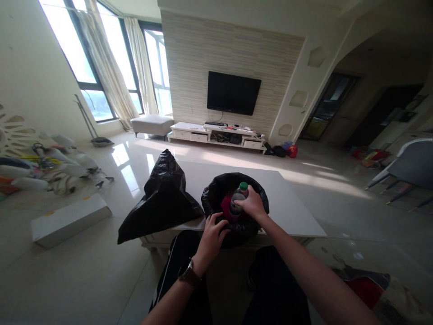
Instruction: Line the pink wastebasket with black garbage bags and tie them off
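A trash bin lined with a black plastic bag [211, 194] stands at the near edge of a white table. My right hand [253, 205] grips a clear plastic bottle [238, 203] with a green cap, held upright within the bin's mouth. Below and around the bottle, something red [226, 205] shows inside; the rest of the contents is hidden. On the near left rim, the fingers of my left hand [214, 237] curl over the lined edge. A full-looking black trash bag [162, 194] slumps on the table to the left, its top drawn to a peak.
The white table [287, 203] extends behind and right of the bin. A long white box [71, 221] lies on the floor at left, near clutter and a dustpan [101, 141]. At right stands a grey chair [414, 164]. A TV cabinet [189, 134] lines the far wall.
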Tool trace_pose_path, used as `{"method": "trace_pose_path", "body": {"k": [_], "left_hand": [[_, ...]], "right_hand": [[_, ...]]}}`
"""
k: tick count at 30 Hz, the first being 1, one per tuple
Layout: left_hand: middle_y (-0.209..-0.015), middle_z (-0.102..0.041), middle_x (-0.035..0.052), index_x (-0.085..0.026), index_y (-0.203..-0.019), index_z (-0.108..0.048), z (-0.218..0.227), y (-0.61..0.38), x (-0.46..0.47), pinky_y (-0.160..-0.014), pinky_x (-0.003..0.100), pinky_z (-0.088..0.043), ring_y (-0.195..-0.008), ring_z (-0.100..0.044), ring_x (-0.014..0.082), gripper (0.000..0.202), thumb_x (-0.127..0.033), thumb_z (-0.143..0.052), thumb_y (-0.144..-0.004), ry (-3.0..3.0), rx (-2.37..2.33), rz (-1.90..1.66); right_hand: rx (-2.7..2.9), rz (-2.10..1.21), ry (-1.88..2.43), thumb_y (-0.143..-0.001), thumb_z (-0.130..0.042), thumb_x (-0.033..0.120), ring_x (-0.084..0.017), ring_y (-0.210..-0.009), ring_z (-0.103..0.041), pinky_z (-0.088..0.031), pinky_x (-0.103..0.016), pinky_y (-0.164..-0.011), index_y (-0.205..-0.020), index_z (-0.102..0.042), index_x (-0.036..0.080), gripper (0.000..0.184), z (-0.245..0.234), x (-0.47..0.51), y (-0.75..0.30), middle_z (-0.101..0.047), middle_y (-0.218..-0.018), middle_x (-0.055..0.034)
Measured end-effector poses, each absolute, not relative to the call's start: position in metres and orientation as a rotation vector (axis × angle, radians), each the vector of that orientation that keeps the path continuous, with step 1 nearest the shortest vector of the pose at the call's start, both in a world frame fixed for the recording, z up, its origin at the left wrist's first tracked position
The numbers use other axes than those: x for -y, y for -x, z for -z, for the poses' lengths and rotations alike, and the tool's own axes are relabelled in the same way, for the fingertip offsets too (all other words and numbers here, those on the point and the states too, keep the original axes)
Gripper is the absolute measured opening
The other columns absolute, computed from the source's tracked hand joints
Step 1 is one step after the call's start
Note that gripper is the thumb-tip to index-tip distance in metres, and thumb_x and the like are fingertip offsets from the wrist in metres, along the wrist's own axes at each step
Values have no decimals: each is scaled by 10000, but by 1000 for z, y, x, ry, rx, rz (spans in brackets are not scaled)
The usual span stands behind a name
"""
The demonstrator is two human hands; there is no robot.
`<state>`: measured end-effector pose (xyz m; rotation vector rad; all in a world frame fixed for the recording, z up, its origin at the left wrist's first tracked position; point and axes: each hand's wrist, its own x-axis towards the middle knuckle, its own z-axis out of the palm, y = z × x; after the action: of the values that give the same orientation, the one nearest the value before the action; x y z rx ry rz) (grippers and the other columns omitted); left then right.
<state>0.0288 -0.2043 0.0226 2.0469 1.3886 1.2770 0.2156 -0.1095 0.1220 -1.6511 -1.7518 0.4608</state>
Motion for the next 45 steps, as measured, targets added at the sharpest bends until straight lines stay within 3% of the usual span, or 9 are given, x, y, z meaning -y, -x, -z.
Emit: {"method": "trace_pose_path", "body": {"k": [8, 14, 17, 21, 24, 28, 31, 38, 45], "left_hand": [[-1410, -560, 82, -261, -1111, -741, -45, -33, 185, -1173, 527, -453, -1342, -506, 313, 180, -203, -694, -947, -2018, -1374, -1187], [-1373, -597, 72, -238, -1044, -742, -51, -36, 174, -1160, 484, -466, -1308, -522, 295, 206, -105, -642, -924, -1973, -1428, -1217], [-1390, -593, 67, -241, -1040, -747, -50, -38, 172, -1155, 484, -465, -1309, -520, 299, 201, -116, -632, -932, -1969, -1432, -1225], [-1378, -605, 71, -234, -1046, -752, -51, -48, 164, -1135, 479, -474, -1277, -528, 300, 185, -139, -631, -941, -1992, -1488, -1209], [-1437, -572, 80, -228, -1091, -765, -57, -58, 156, -1149, 467, -465, -1287, -533, 299, 194, -175, -648, -946, -2025, -1515, -1187], [-1677, -303, 75, -363, -1538, -538, -57, -57, 168, -1253, 619, -293, -1525, -315, 414, 665, -313, -746, -908, -2057, -1643, -1156], [-1740, -179, 83, -403, -1663, -308, -24, -40, 205, -1205, 735, -264, -1581, -42, 550, 799, -411, -669, -951, -1915, -1982, -995], [-1737, -296, 110, -295, -1498, -621, 93, 7, 306, -1149, 849, -149, -1537, -8, 649, 597, -353, -664, -905, -2270, -2235, -71], [-1693, -388, 125, -251, -1388, -716, 76, 0, 312, -1119, 864, -164, -1505, -131, 678, 497, -404, -636, -922, -2330, -2165, -15]], "right_hand": [[1776, -584, 1793, -666, -845, 151, -275, -943, -736, -557, -350, -821, -1001, -652, 164, 387, -77, 47, -195, -761, -976, -108], [1781, -426, 1637, -839, -717, 274, -258, -1220, -661, -529, -398, -1044, -1218, -624, 219, 395, -116, 76, -228, -701, -1299, -107], [1702, -169, 1417, -910, -624, 364, -265, -1190, -651, -559, -443, -1019, -1215, -619, 223, 337, -118, 127, -271, -683, -1268, -114], [1683, 70, 1492, -922, -574, 396, -313, -1214, -631, -537, -542, -1061, -1156, -627, 206, 305, -55, 213, -326, -677, -1230, -138], [1790, 42, 1777, -923, -531, 442, -384, -1326, -577, -491, -610, -1128, -1239, -650, 171, 433, 19, 278, -346, -626, -1396, -181], [1881, 25, 2056, -994, -428, 477, -447, -1616, -175, -468, -664, -1147, -1568, -487, 264, 615, 80, 345, -347, -354, -1718, -47], [1866, 24, 2123, -1020, -385, 489, -420, -1638, -112, -496, -625, -1137, -1612, -439, 306, 622, 86, 365, -341, -270, -1758, 7], [1835, 111, 2367, -962, -459, 368, -527, -1599, -144, -450, -731, -1071, -1588, -480, 361, 627, 67, 361, -314, -161, -1788, -2], [1811, 153, 2363, -958, -513, 372, -487, -1601, -184, -348, -672, -1183, -1541, -551, 358, 584, 49, 358, -293, -230, -1773, -15]]}}
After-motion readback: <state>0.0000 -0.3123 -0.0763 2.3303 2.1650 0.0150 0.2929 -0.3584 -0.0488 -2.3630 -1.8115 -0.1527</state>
